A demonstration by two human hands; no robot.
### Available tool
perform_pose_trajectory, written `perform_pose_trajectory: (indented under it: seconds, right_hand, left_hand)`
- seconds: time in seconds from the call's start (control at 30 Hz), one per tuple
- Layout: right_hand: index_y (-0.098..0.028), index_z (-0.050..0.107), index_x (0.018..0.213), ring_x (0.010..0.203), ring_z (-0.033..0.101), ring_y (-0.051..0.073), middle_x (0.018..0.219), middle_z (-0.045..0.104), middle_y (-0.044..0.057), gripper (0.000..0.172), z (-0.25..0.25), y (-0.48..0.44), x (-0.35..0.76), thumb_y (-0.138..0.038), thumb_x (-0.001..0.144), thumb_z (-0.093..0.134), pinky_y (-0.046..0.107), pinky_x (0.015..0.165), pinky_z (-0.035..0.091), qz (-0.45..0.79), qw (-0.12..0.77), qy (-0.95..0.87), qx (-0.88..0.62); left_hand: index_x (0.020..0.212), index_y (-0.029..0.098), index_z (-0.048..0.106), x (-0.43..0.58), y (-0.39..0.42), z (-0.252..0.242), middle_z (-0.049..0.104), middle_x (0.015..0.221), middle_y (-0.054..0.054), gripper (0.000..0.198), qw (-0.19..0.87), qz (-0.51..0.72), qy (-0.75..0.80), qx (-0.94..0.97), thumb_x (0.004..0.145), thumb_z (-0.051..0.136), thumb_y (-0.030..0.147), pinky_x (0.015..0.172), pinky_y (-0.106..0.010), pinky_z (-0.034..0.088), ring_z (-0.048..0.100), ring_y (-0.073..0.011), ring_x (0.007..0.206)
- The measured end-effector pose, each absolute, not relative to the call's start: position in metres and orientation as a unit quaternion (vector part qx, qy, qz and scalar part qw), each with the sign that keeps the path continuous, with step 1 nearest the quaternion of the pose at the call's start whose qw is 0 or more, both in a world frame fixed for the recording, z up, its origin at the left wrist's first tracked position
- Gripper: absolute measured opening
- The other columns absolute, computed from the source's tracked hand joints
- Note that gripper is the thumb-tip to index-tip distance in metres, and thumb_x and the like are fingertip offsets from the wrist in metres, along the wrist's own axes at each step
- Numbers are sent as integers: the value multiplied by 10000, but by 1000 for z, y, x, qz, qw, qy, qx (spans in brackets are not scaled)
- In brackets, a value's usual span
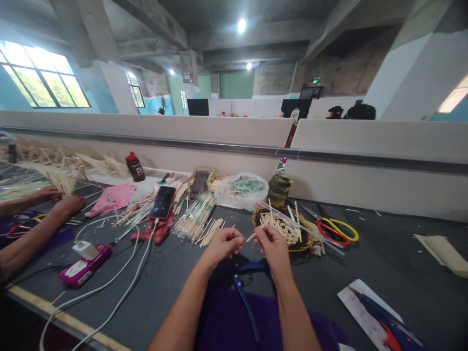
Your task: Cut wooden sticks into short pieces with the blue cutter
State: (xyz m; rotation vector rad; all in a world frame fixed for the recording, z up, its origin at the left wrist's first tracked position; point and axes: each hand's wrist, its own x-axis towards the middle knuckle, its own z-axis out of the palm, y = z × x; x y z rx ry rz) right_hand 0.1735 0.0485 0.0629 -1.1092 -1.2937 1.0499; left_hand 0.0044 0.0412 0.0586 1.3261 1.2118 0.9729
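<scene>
Both my hands meet over the dark table, just in front of my purple lap. My left hand (224,244) and my right hand (271,244) pinch the two ends of a short wooden stick (250,237) between fingertips. Just beyond my right hand sits a round woven basket (306,242) heaped with cut stick pieces (280,225). To the left of my left hand lies a bundle of long wrapped chopsticks (195,218).
Red and yellow scissors (334,230) lie right of the basket. A phone (162,202) on a white cable, a pink power bank (85,267), a plastic bag (241,190) and a green jar (279,187) sit nearby. Another person's arms (40,222) work at left beside stick frames (66,168).
</scene>
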Motion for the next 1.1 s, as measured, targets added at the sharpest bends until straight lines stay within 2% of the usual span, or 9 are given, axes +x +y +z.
perform_pose_trajectory:
  seconds: [0.07,0.17,0.27,0.4,0.57,0.67,0.77,0.87,1.1]
  right_hand:
    - [-177,578,796,581,595,157,757,678,57,415,63,50,184,-586,804,505,211,421,386,400,569,-511,-506]
    - [-166,584,919,562,596,167,765,682,82,461,63,53,204,-597,837,442,241,493,421,277,571,-489,-599]
    - [-148,616,1024,621,610,185,789,687,100,487,62,57,220,-562,868,413,264,619,439,140,541,-491,-669]
    - [-113,634,1088,734,622,223,873,696,144,497,58,69,233,-492,895,378,288,700,433,76,509,-506,-692]
    - [-49,621,1132,826,600,282,966,675,208,507,44,82,236,-408,871,376,368,758,424,43,437,-548,-712]
    - [-76,619,1129,815,601,261,1009,664,186,460,42,79,226,-370,858,393,372,769,437,3,499,-547,-672]
    - [-124,636,1072,869,614,240,1035,669,151,378,44,68,203,-334,886,382,355,800,452,19,541,-579,-610]
    - [-147,635,1042,921,623,226,1017,680,122,326,46,54,173,-296,904,381,346,836,460,74,530,-642,-549]
    - [-186,627,1059,915,623,188,978,667,78,304,46,39,138,-197,919,357,302,839,465,137,466,-744,-459]
  left_hand:
    - [760,160,610,-15,44,54,607,652,-2,173,378,411,596,577,796,563,323,556,-232,403,551,-126,589]
    - [868,178,640,-44,47,49,672,869,-49,140,122,365,719,579,832,507,202,751,-280,417,595,-179,831]
    - [988,181,626,-53,46,44,661,1004,-86,188,31,264,757,597,860,494,220,827,-300,397,574,-212,964]
    - [964,155,629,-39,43,40,638,1023,-135,260,-3,149,757,636,864,523,370,863,-343,376,551,-261,1006]
    - [1027,131,611,-25,43,37,619,1054,-160,494,-28,106,764,635,764,608,549,865,-387,375,513,-322,1057]
    - [1030,145,610,-24,46,34,620,1031,-131,395,-29,94,756,647,781,634,450,843,-367,390,532,-296,1021]
    - [976,156,620,-21,49,32,621,983,-106,184,-22,87,730,678,860,541,274,798,-331,410,563,-248,949]
    - [942,151,622,-15,50,32,614,952,-106,203,-20,79,714,696,886,427,147,751,-308,429,575,-229,916]
    - [980,98,602,-1,55,36,605,980,-147,206,0,34,711,703,820,471,98,773,-331,463,572,-260,961]
